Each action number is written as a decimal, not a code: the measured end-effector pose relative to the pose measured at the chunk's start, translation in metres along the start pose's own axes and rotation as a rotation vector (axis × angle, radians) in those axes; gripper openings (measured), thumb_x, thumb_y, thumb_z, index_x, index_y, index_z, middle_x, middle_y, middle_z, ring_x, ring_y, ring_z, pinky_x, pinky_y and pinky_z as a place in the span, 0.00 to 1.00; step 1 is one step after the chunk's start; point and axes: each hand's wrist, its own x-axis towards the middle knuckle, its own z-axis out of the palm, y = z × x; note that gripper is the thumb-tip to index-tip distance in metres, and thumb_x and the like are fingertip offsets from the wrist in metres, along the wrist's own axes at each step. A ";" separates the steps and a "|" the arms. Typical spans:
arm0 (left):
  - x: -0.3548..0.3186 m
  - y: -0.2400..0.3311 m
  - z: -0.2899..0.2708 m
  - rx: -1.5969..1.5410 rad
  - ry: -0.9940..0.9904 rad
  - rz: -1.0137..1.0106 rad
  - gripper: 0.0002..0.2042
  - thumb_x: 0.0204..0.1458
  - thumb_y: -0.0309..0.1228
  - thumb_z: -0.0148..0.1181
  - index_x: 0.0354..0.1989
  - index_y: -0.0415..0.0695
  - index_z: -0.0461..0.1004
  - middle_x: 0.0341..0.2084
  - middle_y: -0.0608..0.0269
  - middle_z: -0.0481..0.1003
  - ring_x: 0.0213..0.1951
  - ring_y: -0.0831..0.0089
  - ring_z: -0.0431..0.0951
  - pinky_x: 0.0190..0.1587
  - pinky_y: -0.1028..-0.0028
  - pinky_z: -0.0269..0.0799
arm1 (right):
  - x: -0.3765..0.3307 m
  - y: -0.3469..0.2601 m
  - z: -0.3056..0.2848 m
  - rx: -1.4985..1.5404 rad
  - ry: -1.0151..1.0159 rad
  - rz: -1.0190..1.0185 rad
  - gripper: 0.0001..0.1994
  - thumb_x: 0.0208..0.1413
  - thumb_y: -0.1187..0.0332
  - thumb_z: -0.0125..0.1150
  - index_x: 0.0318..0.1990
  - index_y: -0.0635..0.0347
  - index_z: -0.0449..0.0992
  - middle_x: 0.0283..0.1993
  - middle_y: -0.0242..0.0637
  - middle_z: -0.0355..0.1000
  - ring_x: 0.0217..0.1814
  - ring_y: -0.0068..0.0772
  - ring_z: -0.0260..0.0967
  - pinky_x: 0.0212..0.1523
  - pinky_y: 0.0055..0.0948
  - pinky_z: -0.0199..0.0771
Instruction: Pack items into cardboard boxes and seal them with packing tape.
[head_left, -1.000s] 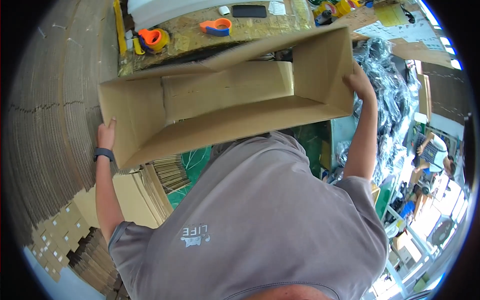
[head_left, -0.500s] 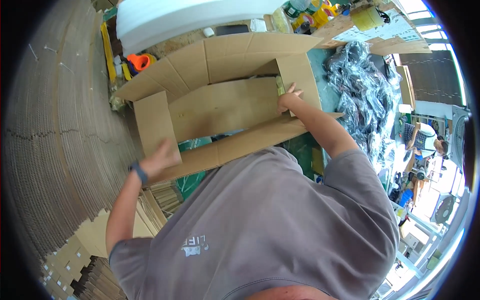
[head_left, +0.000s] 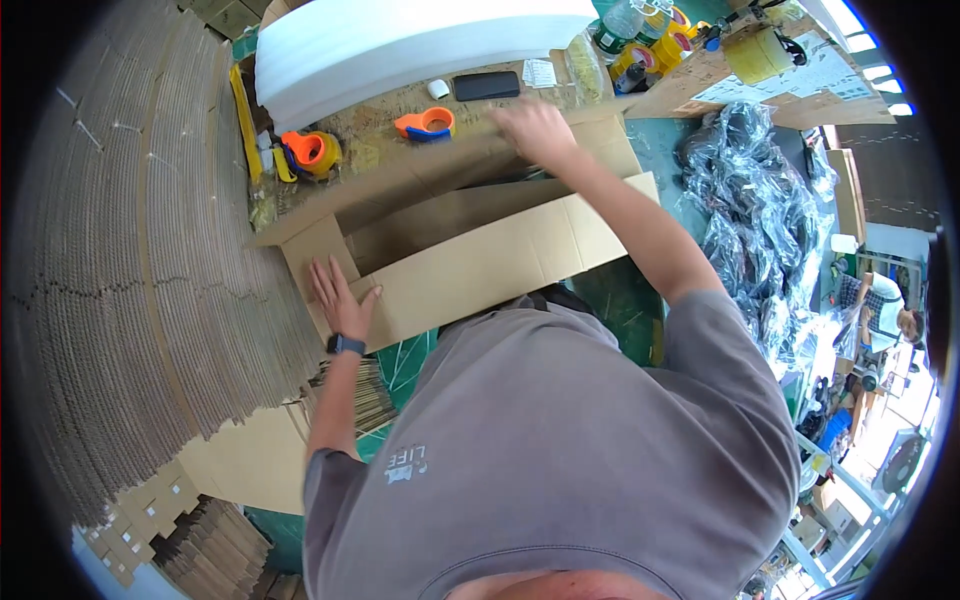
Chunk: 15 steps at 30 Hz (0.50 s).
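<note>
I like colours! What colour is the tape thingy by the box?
Orange and blue tape dispenser, head view.

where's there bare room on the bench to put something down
Bare bench shows only in a strip between the white foam roll and the cardboard box, beside the black phone. The left corner is crowded with orange tape dispensers; the right side holds black plastic bags.

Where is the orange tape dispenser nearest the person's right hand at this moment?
In the head view, the orange tape dispenser lies on the workbench just left of the right hand, beyond the far flap of the cardboard box and below the black phone.
</note>
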 end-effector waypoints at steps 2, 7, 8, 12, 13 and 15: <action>-0.016 0.031 0.004 0.082 0.041 -0.086 0.60 0.52 0.47 0.82 0.87 0.41 0.46 0.86 0.33 0.40 0.85 0.34 0.41 0.85 0.39 0.40 | -0.051 -0.006 -0.008 0.282 -0.046 -0.028 0.19 0.68 0.60 0.66 0.64 0.48 0.80 0.54 0.39 0.86 0.56 0.45 0.84 0.53 0.44 0.86; 0.002 0.096 0.031 0.114 0.323 0.105 0.54 0.59 0.50 0.75 0.86 0.41 0.48 0.86 0.33 0.42 0.85 0.33 0.43 0.83 0.33 0.40 | -0.147 -0.012 0.007 0.324 -0.188 -0.095 0.40 0.69 0.40 0.60 0.81 0.52 0.64 0.86 0.56 0.56 0.90 0.61 0.48 0.87 0.64 0.45; 0.013 0.112 0.034 0.141 0.263 0.150 0.52 0.61 0.51 0.73 0.86 0.41 0.49 0.86 0.34 0.43 0.85 0.34 0.42 0.83 0.33 0.39 | -0.138 -0.015 0.004 0.325 -0.156 -0.095 0.38 0.70 0.39 0.59 0.79 0.53 0.67 0.83 0.55 0.59 0.88 0.60 0.51 0.85 0.63 0.50; 0.051 0.127 0.069 0.207 -0.110 -0.009 0.45 0.66 0.54 0.64 0.86 0.44 0.54 0.87 0.41 0.46 0.86 0.44 0.44 0.83 0.35 0.37 | -0.116 -0.006 0.024 0.446 -0.121 -0.066 0.29 0.68 0.41 0.63 0.62 0.56 0.81 0.71 0.51 0.70 0.77 0.57 0.63 0.76 0.59 0.63; 0.044 0.118 0.077 0.171 -0.073 -0.015 0.41 0.67 0.53 0.63 0.85 0.47 0.58 0.86 0.42 0.47 0.86 0.45 0.45 0.83 0.37 0.39 | -0.098 -0.008 0.028 0.557 -0.254 0.042 0.18 0.67 0.50 0.66 0.45 0.58 0.83 0.65 0.48 0.73 0.70 0.54 0.68 0.66 0.57 0.71; 0.049 0.111 0.075 0.135 -0.082 -0.038 0.39 0.67 0.52 0.63 0.84 0.50 0.61 0.87 0.43 0.47 0.86 0.44 0.45 0.83 0.38 0.40 | -0.052 -0.003 0.057 0.617 -0.253 0.049 0.15 0.67 0.54 0.66 0.43 0.58 0.84 0.62 0.48 0.75 0.67 0.53 0.71 0.63 0.56 0.74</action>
